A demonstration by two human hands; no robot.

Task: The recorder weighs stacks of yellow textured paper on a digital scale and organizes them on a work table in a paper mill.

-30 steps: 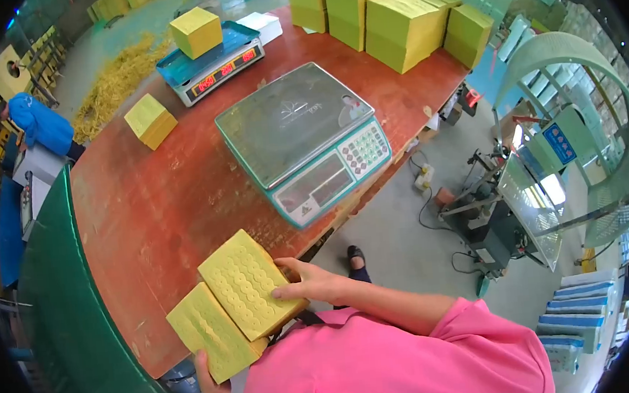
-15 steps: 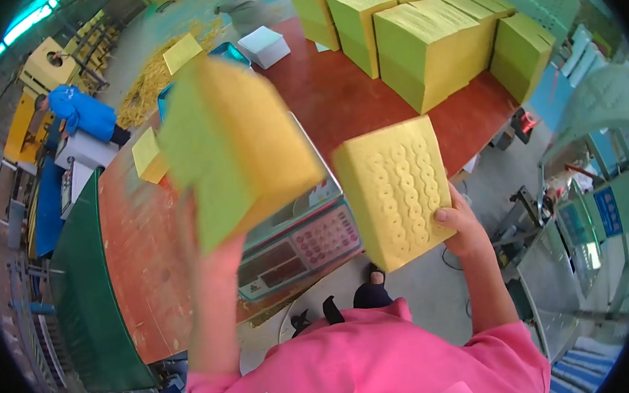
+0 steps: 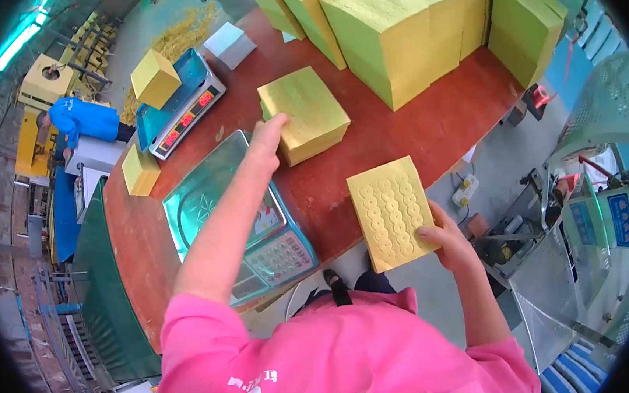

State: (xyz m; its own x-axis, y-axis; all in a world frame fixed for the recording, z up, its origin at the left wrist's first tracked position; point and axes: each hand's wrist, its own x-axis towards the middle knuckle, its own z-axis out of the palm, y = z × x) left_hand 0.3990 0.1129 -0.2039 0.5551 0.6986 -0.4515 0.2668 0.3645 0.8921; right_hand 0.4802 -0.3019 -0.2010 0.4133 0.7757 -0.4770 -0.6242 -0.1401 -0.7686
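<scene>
My right hand (image 3: 447,239) holds a stack of yellow paper (image 3: 391,216) upright off the table's near edge, thumb on the face. Looping chain patterns are punched into that face in three rows. Farther off, my left hand (image 3: 269,139) has its thumb over the near left corner of a thicker yellow paper block (image 3: 308,112), which appears to rest on the red table; its other fingers are hidden. Under my left forearm, a digital scale (image 3: 279,257) with a shiny teal pan is partly covered by the arm, and no paper shows on the pan.
Tall yellow paper stacks (image 3: 406,41) line the back right of the red table (image 3: 428,139). Another scale (image 3: 189,121) with red digits carries a yellow block (image 3: 155,77). A small yellow block (image 3: 140,169) and white block (image 3: 229,45) stand nearby. A person in blue (image 3: 87,120) is at far left.
My left hand has carried the thick block away from close in front of me to the table beyond the near scale. The patterned stack stays in my right hand, slightly lower.
</scene>
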